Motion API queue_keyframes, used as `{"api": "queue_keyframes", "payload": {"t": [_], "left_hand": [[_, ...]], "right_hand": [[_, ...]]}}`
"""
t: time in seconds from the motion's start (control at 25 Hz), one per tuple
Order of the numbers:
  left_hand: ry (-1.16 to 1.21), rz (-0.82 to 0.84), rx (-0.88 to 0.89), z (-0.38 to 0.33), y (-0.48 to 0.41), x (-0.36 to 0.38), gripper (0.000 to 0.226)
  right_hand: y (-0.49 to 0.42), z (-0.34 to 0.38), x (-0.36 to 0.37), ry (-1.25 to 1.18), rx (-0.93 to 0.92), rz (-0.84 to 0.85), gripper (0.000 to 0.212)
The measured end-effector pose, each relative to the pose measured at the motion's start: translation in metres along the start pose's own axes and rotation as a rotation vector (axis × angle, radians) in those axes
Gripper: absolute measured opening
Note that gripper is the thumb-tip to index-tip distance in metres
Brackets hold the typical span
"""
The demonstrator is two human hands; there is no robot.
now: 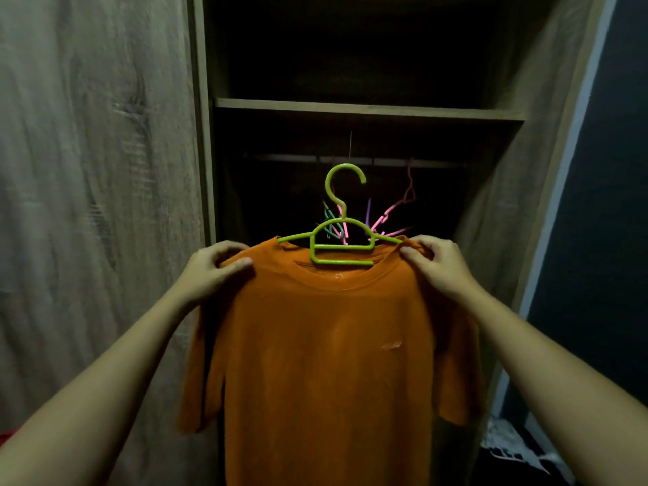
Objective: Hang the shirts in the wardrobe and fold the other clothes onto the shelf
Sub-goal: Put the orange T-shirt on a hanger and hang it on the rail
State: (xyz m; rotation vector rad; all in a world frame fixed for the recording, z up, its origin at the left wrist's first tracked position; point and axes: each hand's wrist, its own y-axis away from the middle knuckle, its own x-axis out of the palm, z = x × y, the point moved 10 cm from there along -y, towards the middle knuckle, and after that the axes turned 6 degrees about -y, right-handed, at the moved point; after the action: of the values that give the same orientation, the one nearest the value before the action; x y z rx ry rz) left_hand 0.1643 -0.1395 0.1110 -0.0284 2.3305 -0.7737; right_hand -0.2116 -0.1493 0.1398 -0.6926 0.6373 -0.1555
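Several coloured hangers [381, 219] crowd the rail [438, 164] behind the shirt [326, 345].

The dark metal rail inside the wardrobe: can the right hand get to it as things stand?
Probably yes. The wardrobe is open and nothing blocks the dark metal rail ahead, but the right hand grips the orange T-shirt on its green plastic hanger.

Left hand [214, 271]: bare, thumbnail in view.
Right hand [436, 266]: bare, knuckles in view.
Left forearm [115, 373]: bare skin down to frame edge.
Right forearm [547, 363]: bare skin down to frame edge.
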Motion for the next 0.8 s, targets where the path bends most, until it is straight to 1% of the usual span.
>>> {"api": "queue_keyframes", "payload": {"t": [0.04,0.08,0.12,0.16,0.2,0.24,0.28,0.32,0.36,0.4,0.44,0.48,0.52,0.56,0.6,0.64,0.68,0.72,0.76,0.8], "left_hand": [[0.076,0.057,-0.081,0.012,0.004,0.005,0.038],[0.109,0.158,-0.175,0.029,0.011,0.017,0.042],[0.097,0.267,-0.272,0.047,0.022,0.03,0.041],[0.062,0.334,-0.358,0.067,0.035,0.037,0.035],[0.011,0.321,-0.42,0.087,0.043,0.036,0.025],[-0.042,0.253,-0.489,0.106,0.051,0.028,0.016],[-0.099,0.203,-0.54,0.121,0.058,0.02,0.012],[-0.161,0.198,-0.575,0.134,0.061,0.015,0.012],[-0.204,0.232,-0.577,0.138,0.063,0.013,0.016],[-0.186,0.246,-0.548,0.131,0.061,0.01,0.022],[-0.068,0.208,-0.494,0.116,0.055,0.004,0.03],[0.132,0.142,-0.421,0.097,0.046,-0.005,0.036],[0.277,0.117,-0.343,0.074,0.038,-0.012,0.039],[0.324,0.147,-0.279,0.052,0.031,-0.012,0.039],[0.254,0.216,-0.227,0.033,0.029,-0.01,0.039],[0.125,0.296,-0.192,0.02,0.029,-0.006,0.035],[-0.008,0.352,-0.174,0.013,0.031,0.003,0.025],[-0.094,0.346,-0.145,0.008,0.034,0.005,0.012],[-0.109,0.285,-0.106,0.003,0.038,0.001,0.012],[-0.079,0.192,-0.08,0.0,0.043,-0.011,0.02]], "right_hand": [[0.0,-0.001,-0.003,-0.019,0.004,-0.021,0.017],[0.0,-0.003,-0.007,-0.038,0.01,-0.048,0.016],[0.001,-0.003,-0.013,-0.047,0.019,-0.069,0.018],[0.001,-0.004,-0.019,-0.046,0.026,-0.092,0.023],[0.001,-0.004,-0.024,-0.038,0.028,-0.109,0.03],[0.001,-0.006,-0.026,-0.023,0.023,-0.114,0.033],[0.0,-0.007,-0.027,-0.008,0.013,-0.114,0.03],[0.0,-0.007,-0.026,-0.002,0.004,-0.105,0.026],[0.0,-0.009,-0.023,-0.015,-0.005,-0.09,0.024],[0.0,-0.009,-0.019,-0.025,-0.003,-0.075,0.024],[-0.001,-0.009,-0.012,-0.027,0.001,-0.051,0.022],[-0.002,-0.006,-0.005,-0.032,0.0,-0.023,0.018],[-0.004,-0.003,0.003,-0.041,-0.01,0.011,0.015],[-0.004,0.0,0.011,-0.043,-0.027,0.036,0.014],[-0.004,0.006,0.02,-0.035,-0.049,0.054,0.015],[-0.007,0.014,0.027,-0.012,-0.059,0.065,0.019],[-0.007,0.015,0.033,0.008,-0.044,0.065,0.023],[-0.01,0.017,0.038,0.057,-0.025,0.05,0.025],[-0.012,0.021,0.047,0.132,-0.022,0.037,0.025],[-0.014,0.031,0.057,0.203,-0.042,0.015,0.027]]}}
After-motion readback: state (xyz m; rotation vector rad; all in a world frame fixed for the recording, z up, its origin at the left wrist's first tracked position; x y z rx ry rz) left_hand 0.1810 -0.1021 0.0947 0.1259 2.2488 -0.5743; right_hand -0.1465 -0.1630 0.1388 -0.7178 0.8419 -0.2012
